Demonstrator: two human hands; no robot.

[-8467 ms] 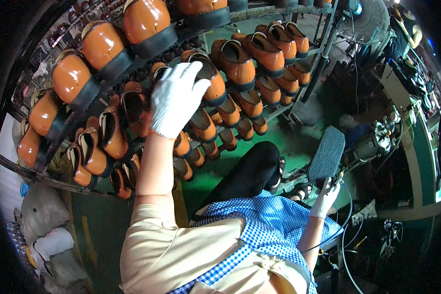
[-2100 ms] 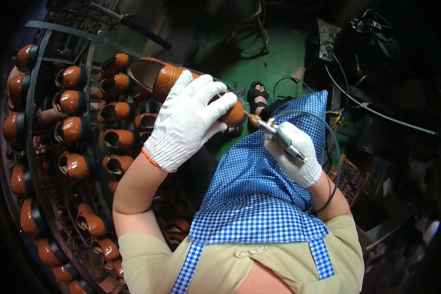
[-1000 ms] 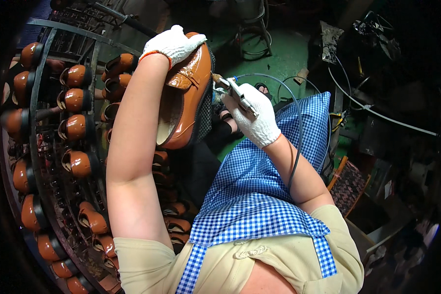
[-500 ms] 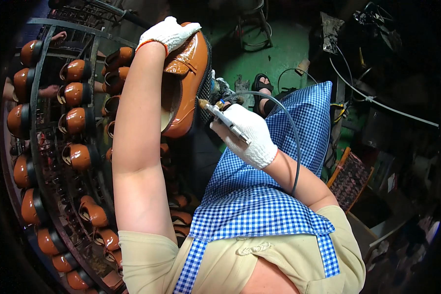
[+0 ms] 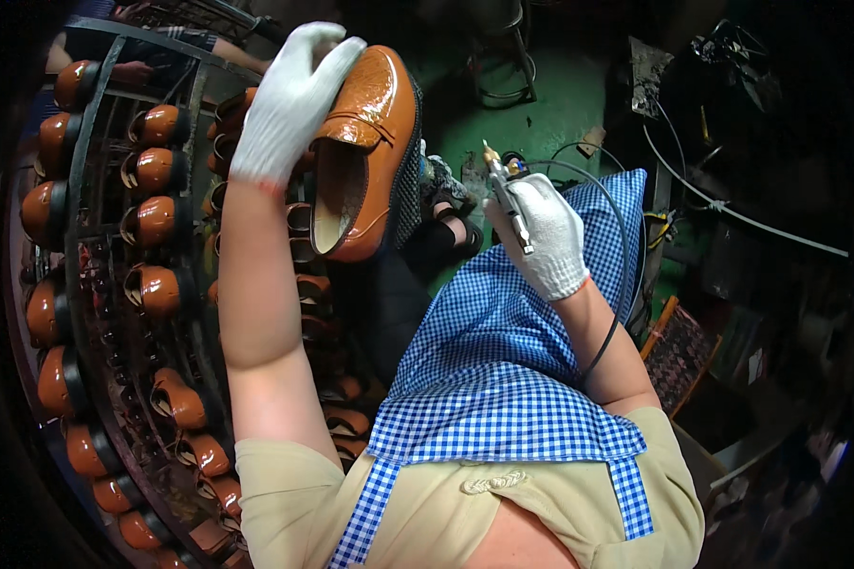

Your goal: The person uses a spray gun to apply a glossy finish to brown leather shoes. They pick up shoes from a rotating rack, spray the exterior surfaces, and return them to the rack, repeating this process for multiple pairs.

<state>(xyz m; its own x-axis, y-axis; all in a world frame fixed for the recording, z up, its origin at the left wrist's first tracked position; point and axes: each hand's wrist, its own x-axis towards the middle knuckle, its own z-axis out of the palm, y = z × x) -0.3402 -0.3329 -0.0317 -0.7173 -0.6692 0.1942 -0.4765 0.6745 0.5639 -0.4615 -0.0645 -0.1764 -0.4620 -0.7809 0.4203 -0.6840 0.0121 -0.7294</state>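
A glossy brown loafer point(image 5: 374, 119) with a dark textured sole stands toe away from me, its opening facing up and toward the left. Beside its toe is my white-gloved left hand point(image 5: 292, 100), thumb and fingers apart, the thumb near or touching the toe's left edge. What bears the shoe from below is hidden. To the right of the shoe, my gloved right hand point(image 5: 546, 232) grips a small metal spray gun point(image 5: 509, 197). Its brass-coloured nozzle points up and away, apart from the shoe. A thin dark hose point(image 5: 622, 223) runs from the gun past my right forearm.
On the left stands a metal rack point(image 5: 78, 190) with rows of similar brown shoes point(image 5: 158, 223). Behind it another person's arm point(image 5: 237, 55) shows. A stool point(image 5: 503, 71) stands on the green floor point(image 5: 565, 90). Cables and a patterned chair back point(image 5: 676, 346) lie right.
My left hand has come off the shoe's toe to its left side and opened. My right hand has drawn the spray gun away to the right. The shoe now sits more upright.
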